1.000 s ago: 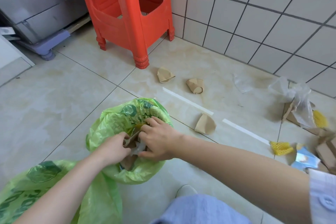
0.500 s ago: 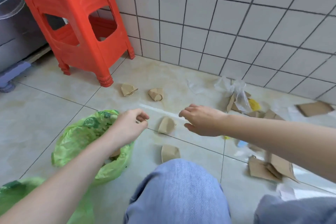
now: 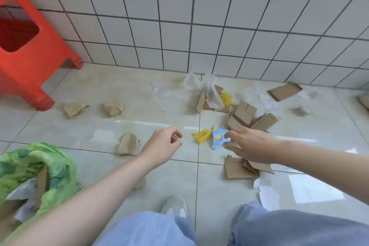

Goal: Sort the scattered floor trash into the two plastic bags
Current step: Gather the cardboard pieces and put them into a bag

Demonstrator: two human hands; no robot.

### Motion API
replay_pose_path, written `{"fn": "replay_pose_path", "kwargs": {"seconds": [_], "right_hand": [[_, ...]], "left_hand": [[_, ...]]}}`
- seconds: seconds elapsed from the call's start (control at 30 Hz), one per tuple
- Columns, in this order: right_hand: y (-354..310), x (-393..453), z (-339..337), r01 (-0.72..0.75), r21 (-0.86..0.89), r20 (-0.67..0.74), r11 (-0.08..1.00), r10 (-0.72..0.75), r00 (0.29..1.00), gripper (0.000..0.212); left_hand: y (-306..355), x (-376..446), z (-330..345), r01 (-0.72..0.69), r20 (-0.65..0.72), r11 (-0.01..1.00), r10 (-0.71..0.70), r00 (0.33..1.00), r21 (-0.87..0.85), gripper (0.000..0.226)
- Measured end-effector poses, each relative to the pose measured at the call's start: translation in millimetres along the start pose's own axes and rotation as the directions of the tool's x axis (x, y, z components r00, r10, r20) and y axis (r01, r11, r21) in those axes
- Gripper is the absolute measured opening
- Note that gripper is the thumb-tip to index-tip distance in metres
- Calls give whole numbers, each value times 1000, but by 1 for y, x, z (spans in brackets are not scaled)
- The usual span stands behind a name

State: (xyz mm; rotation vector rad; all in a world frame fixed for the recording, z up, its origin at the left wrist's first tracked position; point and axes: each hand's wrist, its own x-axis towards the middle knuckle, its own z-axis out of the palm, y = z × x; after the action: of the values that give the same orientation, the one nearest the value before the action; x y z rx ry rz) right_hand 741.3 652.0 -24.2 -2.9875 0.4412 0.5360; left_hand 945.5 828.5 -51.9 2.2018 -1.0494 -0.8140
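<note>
Tiled corner with a red stool

We see a white tiled wall [image 3: 199, 26] with dark grout, a glossy beige tiled floor [image 3: 119, 86] catching pale glare — perhaps from a window — and a red plastic stool [image 3: 26, 56] standing at the left.
</note>
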Motion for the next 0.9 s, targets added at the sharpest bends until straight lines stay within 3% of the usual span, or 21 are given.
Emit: {"fn": "replay_pose_path", "kwargs": {"seconds": [0.23,0.4,0.53,0.67,0.77,0.9], "right_hand": [[50,24,85,-127,71,76,989,122,990,44],[70,43,123,-192,188,118,963,171,978,49],[89,76,149,-216,215,83,953,202,976,57],[98,117,180,-217,198,68,956,208,976,68],[97,137,198,-219,214,81,952,206,975,80],[93,153,206,-254,176,67,951,246,967,98]], "left_hand": [[-12,80,83,-115,217,962,60,974,246,19],[-16,135,129,-225,421,867,19,907,444,44],[-17,178,162,-289,428,802,47,903,522,59],[-30,212,191,-263,378,738,12,926,621,67],[-41,217,206,-250,315,720,46,948,647,56],[-54,207,213,-334,274,695,200,940,637,50]]}}
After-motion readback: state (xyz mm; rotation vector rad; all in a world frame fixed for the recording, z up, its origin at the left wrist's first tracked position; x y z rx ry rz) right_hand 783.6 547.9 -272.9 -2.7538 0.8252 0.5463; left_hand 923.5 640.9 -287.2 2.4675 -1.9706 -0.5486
